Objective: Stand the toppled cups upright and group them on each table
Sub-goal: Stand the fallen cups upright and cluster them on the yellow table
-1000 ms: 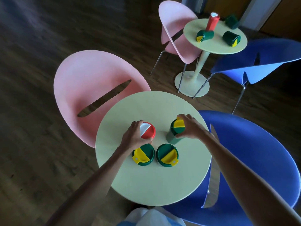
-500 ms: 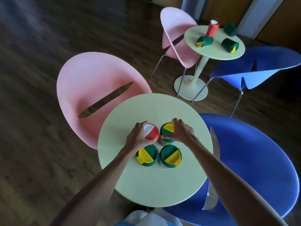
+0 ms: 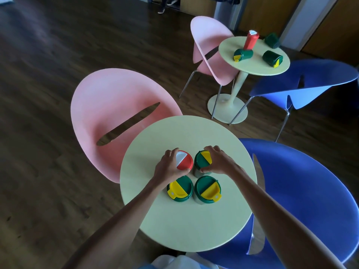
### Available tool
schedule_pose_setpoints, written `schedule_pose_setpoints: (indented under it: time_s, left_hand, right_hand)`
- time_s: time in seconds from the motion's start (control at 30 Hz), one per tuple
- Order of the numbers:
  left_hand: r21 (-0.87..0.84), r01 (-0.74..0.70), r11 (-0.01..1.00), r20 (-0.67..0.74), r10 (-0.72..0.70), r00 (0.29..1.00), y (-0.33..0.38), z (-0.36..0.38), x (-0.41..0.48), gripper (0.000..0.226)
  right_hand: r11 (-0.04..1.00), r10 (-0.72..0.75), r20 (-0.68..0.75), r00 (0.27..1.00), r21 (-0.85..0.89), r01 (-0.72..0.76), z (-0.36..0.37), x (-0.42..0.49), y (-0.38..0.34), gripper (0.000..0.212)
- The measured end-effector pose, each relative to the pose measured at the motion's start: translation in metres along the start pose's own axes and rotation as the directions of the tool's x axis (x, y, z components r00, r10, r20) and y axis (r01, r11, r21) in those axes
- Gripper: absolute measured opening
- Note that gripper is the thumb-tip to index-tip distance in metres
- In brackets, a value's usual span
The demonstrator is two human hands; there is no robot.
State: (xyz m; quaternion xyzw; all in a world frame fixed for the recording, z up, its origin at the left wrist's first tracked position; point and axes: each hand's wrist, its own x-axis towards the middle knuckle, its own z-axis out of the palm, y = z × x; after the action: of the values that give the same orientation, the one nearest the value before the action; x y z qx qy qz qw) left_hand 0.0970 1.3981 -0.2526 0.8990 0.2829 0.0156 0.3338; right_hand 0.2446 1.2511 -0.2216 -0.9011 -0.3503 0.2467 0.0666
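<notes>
On the near round table (image 3: 174, 226), four lidded cups stand upright in a tight square. Nearest the person are two green cups with green-and-yellow lids: the near-left cup (image 3: 179, 188) and the near-right cup (image 3: 207, 189), side by side and just apart. Behind them stand the red cup with a red-and-white lid (image 3: 184, 160) and a third green cup (image 3: 203, 161), close beside each other.

The left hand (image 3: 168, 169) is wrapped around the left side of the red cup, fingers curled over its rim and thumb at its near edge, gripping it. The right hand (image 3: 218, 162) is closed on the third green cup from the right, fingers over the far side of the lid and thumb pressed low on the near side.

A pink chair (image 3: 116, 113) sits at the table's far left and a blue chair (image 3: 303, 191) at its right, both partly tucked under the top.

Farther off stands the far round table (image 3: 256, 68) on a pedestal. On it a tall red cup (image 3: 251, 40) stands upright, while three green cups lie on their sides: one just in front of the red cup (image 3: 243, 54), one to the right (image 3: 272, 58), and one at the back edge (image 3: 272, 40). A second pink chair (image 3: 209, 53) and a second blue chair (image 3: 303, 88) flank that table.
</notes>
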Motion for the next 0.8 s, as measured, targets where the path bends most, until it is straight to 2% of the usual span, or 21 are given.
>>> schedule_pose_setpoints:
  time_s: [0.5, 0.8]
  left_hand:
    - [-0.125, -0.053, 0.991, 0.080, 0.063, 0.995, -0.010, -0.004, 0.006, 0.090]
    - [-0.159, -0.094, 0.983, 0.132, 0.116, 0.984, -0.014, -0.010, 0.008, 0.087]
  right_hand:
    - [0.994, -0.073, -0.005, 0.997, 0.087, 0.073, 0.005, -0.004, 0.003, 0.088]
    - [0.994, -0.081, 0.016, 0.997, 0.068, 0.080, 0.003, 0.000, 0.003, 0.090]
